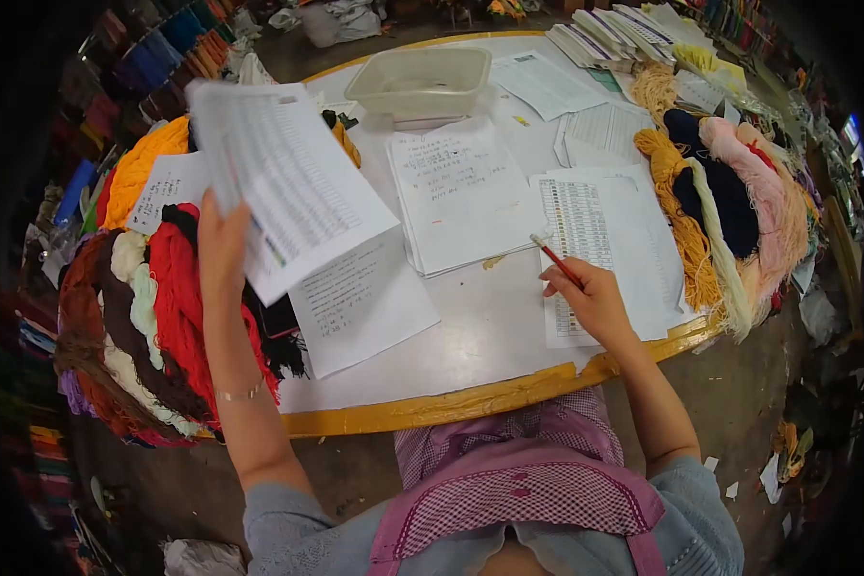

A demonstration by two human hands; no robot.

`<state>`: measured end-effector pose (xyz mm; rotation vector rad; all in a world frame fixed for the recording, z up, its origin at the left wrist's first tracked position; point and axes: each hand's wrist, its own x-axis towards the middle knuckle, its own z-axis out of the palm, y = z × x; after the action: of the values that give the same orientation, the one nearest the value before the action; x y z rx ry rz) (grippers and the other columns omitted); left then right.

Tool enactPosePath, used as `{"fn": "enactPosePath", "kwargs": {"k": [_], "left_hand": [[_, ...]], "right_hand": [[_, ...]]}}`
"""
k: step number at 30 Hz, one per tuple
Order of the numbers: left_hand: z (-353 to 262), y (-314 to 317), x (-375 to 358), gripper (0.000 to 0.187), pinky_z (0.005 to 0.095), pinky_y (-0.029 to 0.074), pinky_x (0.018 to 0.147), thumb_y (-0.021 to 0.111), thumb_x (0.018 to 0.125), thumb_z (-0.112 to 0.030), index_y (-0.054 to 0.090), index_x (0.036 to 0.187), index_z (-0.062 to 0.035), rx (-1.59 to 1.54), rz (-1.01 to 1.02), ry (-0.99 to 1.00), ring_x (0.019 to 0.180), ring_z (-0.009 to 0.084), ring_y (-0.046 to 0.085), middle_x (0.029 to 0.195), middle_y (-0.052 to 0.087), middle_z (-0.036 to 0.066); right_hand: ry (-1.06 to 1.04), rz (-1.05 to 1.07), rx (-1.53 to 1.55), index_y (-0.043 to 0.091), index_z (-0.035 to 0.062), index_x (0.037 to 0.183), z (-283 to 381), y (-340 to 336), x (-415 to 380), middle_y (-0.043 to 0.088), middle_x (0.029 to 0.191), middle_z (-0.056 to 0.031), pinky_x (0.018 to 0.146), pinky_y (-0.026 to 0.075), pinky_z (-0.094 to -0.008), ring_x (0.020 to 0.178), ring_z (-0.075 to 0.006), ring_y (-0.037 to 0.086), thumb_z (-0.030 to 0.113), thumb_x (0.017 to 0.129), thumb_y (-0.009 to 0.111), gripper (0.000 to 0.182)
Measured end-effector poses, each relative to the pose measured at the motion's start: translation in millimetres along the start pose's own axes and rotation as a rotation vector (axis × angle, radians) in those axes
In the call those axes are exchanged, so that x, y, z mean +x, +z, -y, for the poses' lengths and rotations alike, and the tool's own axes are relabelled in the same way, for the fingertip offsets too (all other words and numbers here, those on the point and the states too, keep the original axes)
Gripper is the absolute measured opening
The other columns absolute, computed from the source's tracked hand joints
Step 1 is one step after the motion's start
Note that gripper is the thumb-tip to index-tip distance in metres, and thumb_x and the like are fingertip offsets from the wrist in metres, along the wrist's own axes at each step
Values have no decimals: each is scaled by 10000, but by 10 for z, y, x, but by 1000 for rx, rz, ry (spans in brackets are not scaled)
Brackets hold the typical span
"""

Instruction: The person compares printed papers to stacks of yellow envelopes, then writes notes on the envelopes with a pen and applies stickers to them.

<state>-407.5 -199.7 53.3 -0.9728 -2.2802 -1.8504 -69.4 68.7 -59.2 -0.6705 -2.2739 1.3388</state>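
Observation:
Papers [298, 173] printed with a table are held up by my left hand [223, 240] at their lower left edge, slightly blurred. Beneath them a sheet with handwriting [365, 312] lies on the table [490, 336]. My right hand [586, 293] grips a red pencil [559, 264] over a printed chart [576, 211] with small coloured squares. Between the hands rests a stack of handwritten sheets [461, 202].
A translucent plastic tub [420, 82] stands at the table's back. Coloured yarn hanks [178, 298] are heaped on the left, with more yarn [739, 192] on the right. Stacked papers [614, 38] lie at the back right. The yellow table edge [432, 408] runs before my body.

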Motion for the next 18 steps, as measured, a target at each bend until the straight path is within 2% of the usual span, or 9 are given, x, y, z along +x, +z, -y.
{"fn": "enactPosePath", "kwargs": {"k": [2, 5, 8, 9, 12, 14, 15, 16, 18], "left_hand": [[131, 179, 412, 368, 382, 476, 828, 527, 833, -91, 472, 1155, 78, 327, -16, 158, 915, 315, 625, 994, 623, 234], [27, 564, 760, 235, 495, 447, 817, 481, 790, -63, 463, 991, 57, 655, -58, 146, 962, 505, 563, 962, 588, 347], [527, 684, 1278, 264, 504, 438, 844, 500, 780, -90, 485, 995, 61, 728, 60, 93, 1017, 505, 549, 1000, 589, 341], [336, 773, 1152, 266, 493, 439, 857, 490, 791, -94, 491, 1004, 65, 720, 91, 35, 1036, 497, 547, 1012, 590, 336], [606, 838, 1269, 278, 479, 435, 875, 481, 803, -94, 486, 1025, 73, 706, 158, 26, 1047, 492, 545, 1008, 592, 331], [636, 816, 1250, 295, 477, 432, 879, 471, 817, -98, 481, 1061, 66, 705, 178, 56, 1044, 494, 545, 1028, 593, 324], [564, 821, 1186, 307, 475, 434, 877, 467, 823, -100, 481, 1084, 60, 706, 172, 49, 1043, 491, 547, 1047, 593, 321], [411, 794, 1087, 319, 473, 436, 875, 463, 829, -102, 481, 1106, 54, 708, 167, 42, 1043, 489, 549, 1066, 592, 318], [213, 746, 879, 352, 458, 441, 879, 462, 846, -105, 474, 1162, 50, 734, 105, 92, 1044, 464, 565, 1109, 589, 307]], "right_hand": [[-19, 19, 24, 687, 20, 955, 64, 73, -7, 677, 729, -43, 561, 409, -245, 617, -83, 549, 133, 924, 602, 144], [-25, 26, 27, 677, 12, 896, 57, 98, -59, 660, 692, -50, 553, 405, -264, 595, -93, 536, 142, 904, 634, 137], [-12, -48, -48, 674, 12, 886, 4, -79, -153, 647, 673, -64, 540, 401, -275, 567, -104, 524, 154, 900, 641, 146], [42, -32, -100, 681, -9, 921, 32, -201, -177, 664, 730, -36, 608, 416, -238, 657, -78, 547, 98, 908, 611, 129], [50, -224, -131, 682, -5, 904, -179, -448, -209, 656, 709, -53, 595, 415, -242, 642, -83, 538, 126, 911, 623, 143], [147, -365, -385, 670, -14, 844, -239, -658, -195, 628, 649, -63, 595, 419, -248, 605, -117, 535, 166, 914, 634, 197], [180, -379, -529, 633, -6, 857, -193, -757, -186, 634, 718, -132, 577, 460, -367, 632, -294, 603, 299, 866, 686, 310], [192, -382, -534, 633, -6, 857, -284, -802, -175, 634, 718, -132, 577, 460, -367, 632, -294, 603, 299, 866, 686, 310], [26, -504, -899, 597, -15, 920, -527, -861, -154, 620, 856, -168, 632, 486, -395, 742, -323, 611, 382, 802, 740, 438]]}}
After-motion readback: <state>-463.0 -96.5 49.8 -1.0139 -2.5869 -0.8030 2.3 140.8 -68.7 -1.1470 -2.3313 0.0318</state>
